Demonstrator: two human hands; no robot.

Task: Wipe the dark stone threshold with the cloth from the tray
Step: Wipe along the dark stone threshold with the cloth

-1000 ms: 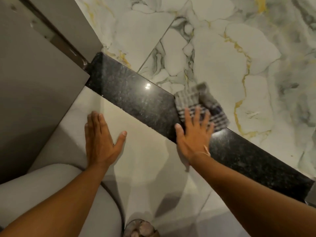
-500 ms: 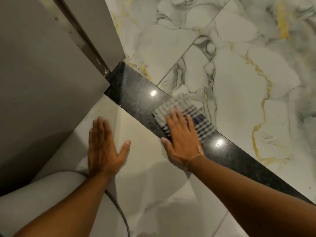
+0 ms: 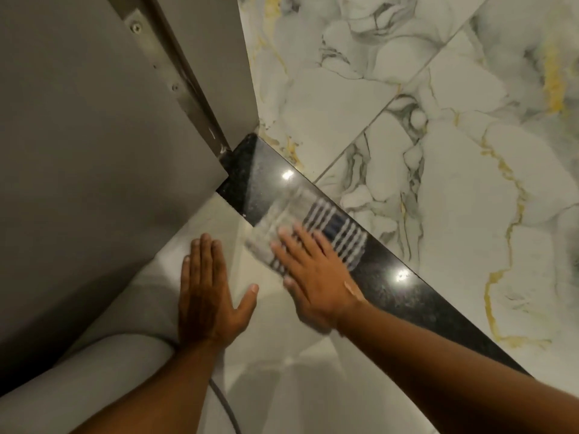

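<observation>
Our right hand (image 3: 316,277) lies flat, fingers spread, pressing the checked cloth (image 3: 316,223) onto the dark threshold (image 3: 407,292); at nine o'clock, our left hand (image 3: 206,292) rests open-palmed on the floor (image 3: 275,371), gripping nothing.

Door frame (image 3: 200,98) blocks the threshold's (image 3: 416,296) left end.

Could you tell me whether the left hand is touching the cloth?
Apart. The head view shows the left hand flat on the pale floor tile, with bare tile visible between its thumb and the cloth under the right hand.
</observation>
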